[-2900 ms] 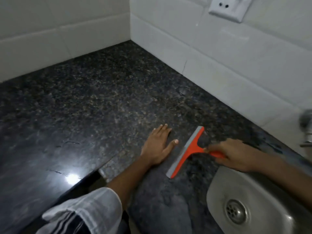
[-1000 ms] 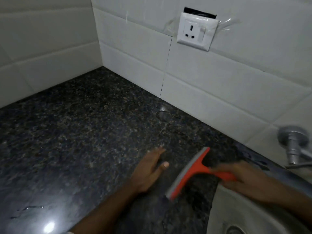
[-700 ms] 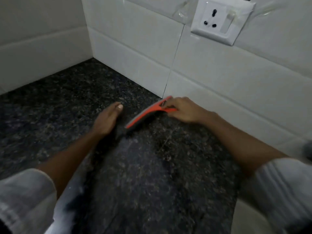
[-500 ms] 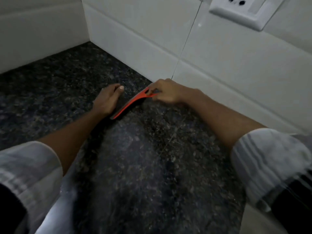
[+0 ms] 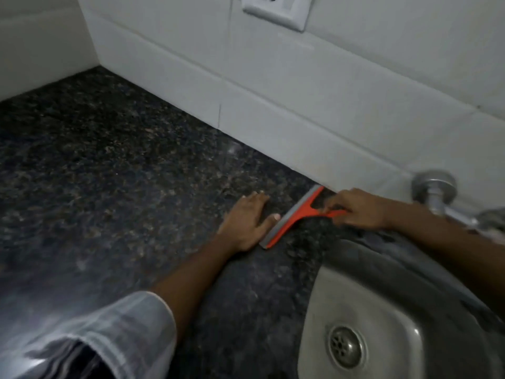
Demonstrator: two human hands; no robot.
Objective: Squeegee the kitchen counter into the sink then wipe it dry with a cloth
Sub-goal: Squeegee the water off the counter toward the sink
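Observation:
An orange squeegee [image 5: 293,216] with a grey blade lies blade-down on the dark speckled granite counter [image 5: 114,170], its far end close to the white tiled wall. My right hand [image 5: 358,207] grips its orange handle, just left of the sink. Palm down, my left hand [image 5: 246,220] rests flat on the counter with straight fingers, its thumb tip close to the blade. The steel sink [image 5: 317,305] with its round drain [image 5: 345,348] lies at the lower right. No cloth is in view.
A metal tap fitting [image 5: 434,188] juts from the tiled wall [image 5: 300,99] above the sink. A white wall socket [image 5: 276,9] sits at the top. The counter runs into a wall corner at the far left.
My right hand has dragged the squeegee from near the wall under the socket back toward the sink. My left hand followed alongside it, flat on the counter. The sink has come back into view.

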